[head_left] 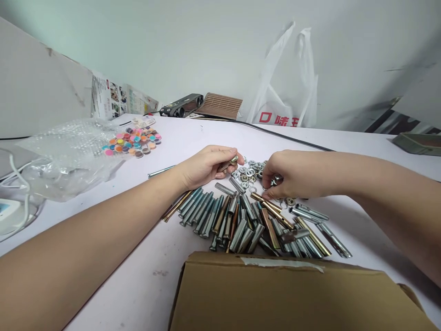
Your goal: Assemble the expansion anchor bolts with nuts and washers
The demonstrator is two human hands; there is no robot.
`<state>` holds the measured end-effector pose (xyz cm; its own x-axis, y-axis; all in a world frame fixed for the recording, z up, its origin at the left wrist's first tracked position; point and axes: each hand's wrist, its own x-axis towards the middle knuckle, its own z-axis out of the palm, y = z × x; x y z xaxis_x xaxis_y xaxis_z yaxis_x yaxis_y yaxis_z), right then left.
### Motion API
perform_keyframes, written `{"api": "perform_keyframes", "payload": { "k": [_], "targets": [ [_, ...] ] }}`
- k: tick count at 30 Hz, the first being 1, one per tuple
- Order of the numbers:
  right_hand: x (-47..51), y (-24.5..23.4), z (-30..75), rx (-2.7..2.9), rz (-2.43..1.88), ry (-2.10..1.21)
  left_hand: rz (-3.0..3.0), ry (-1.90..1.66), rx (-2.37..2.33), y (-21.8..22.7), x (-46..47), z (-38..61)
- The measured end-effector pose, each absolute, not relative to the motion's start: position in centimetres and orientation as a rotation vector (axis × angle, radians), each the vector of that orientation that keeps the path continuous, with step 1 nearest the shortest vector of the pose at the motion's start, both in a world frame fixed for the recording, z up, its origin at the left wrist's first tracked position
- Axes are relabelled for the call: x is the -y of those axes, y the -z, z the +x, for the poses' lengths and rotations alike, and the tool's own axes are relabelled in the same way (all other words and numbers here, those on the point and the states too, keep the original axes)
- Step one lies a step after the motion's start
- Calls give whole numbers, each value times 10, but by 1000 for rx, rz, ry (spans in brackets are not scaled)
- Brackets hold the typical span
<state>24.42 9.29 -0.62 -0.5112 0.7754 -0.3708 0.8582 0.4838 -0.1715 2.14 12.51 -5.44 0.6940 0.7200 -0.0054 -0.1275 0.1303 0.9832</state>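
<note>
past the box [292,294] and metal tubes [238,235], my right hand [291,174] curls over the washers [253,171]; i cannot tell whether it pinches any. beside them my left hand [211,163] clamps a bolt [233,160], likely stiff, light but slick; the shaft seems the best hold.

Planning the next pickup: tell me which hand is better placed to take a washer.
Likely the right hand: its fingers are down at the washers, while the left hand grips a metal piece. Whether the right holds something is unclear.
</note>
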Motion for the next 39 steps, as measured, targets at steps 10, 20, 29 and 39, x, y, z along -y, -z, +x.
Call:
{"api": "perform_keyframes", "payload": {
  "k": [10, 20, 29, 39],
  "targets": [
    [-92, 9, 247, -2495, 1442, 422, 1305, -649, -520, 54, -125, 19],
    [-83, -8, 227, -2990, 1705, 617, 1514, -598, -607, 57, -124, 22],
    [-82, 12, 219, -3269, 1760, 695, 1536, -644, -612, 60, -125, 22],
    [-83, 26, 219, -3329, 1780, 913, 1587, -615, -647, 63, -126, 20]
  ]
}}
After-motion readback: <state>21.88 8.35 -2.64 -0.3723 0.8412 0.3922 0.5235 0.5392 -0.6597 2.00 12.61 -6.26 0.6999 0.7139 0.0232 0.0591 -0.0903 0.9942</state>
